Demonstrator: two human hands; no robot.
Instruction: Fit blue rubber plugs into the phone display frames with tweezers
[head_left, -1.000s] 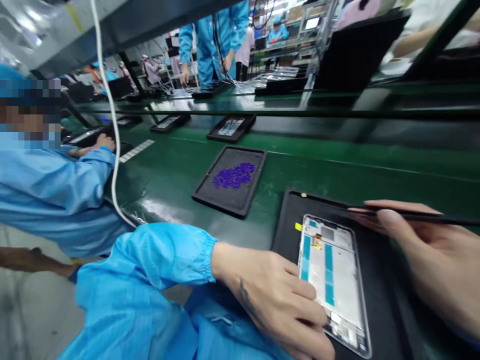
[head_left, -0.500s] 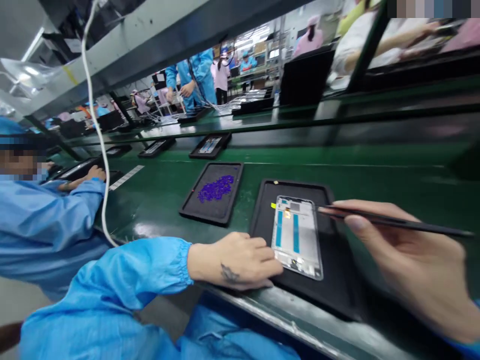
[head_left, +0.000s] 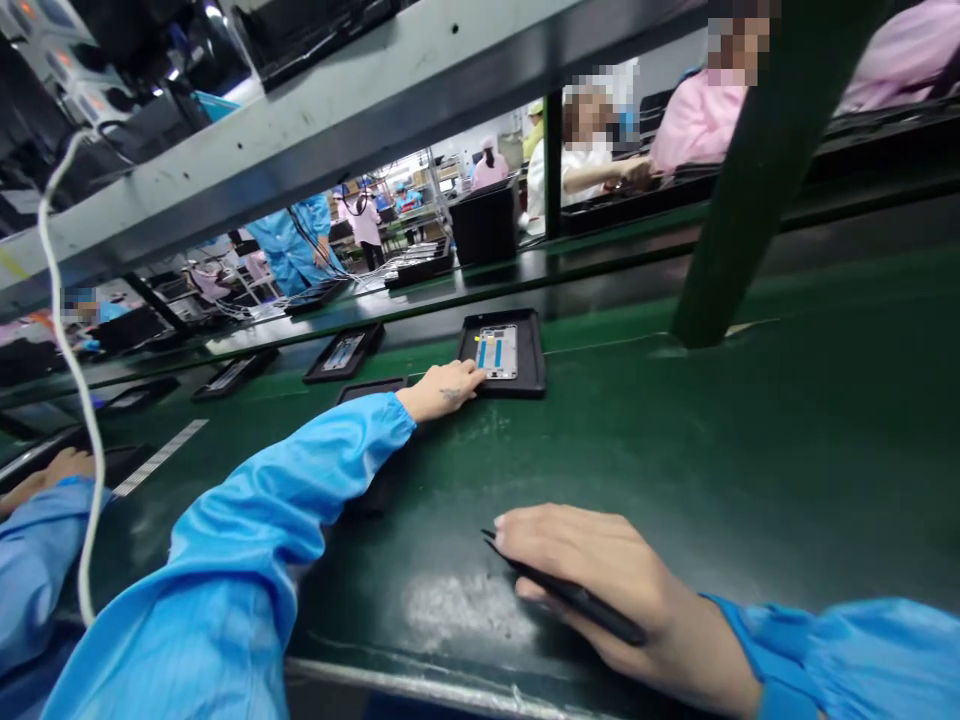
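Note:
My left hand (head_left: 442, 390) is stretched far across the green bench, its fingers closed on the near left corner of a black tray (head_left: 531, 375). Inside that tray lies a silver phone frame (head_left: 511, 352) with blue strips and a small yellow tab. Black tweezers (head_left: 577, 595) are held in my right hand (head_left: 600, 560), low over the near part of the bench, their tips pointing left and apart from the tray. Partly covered by my left sleeve is a second black tray (head_left: 373, 388); its contents are hidden.
More trays with phone parts (head_left: 345, 352) stand along the bench's back, to the left. A green post (head_left: 757, 220) rises at the right. A white cable (head_left: 64, 300) hangs at the left, near a co-worker's sleeve (head_left: 45, 560). A grey shelf beam (head_left: 337, 120) crosses overhead.
The tray with the phone frame has gone from near the bench's front edge to the back, with my left hand on it. My right hand has lowered with the tweezers; the view has shifted right.

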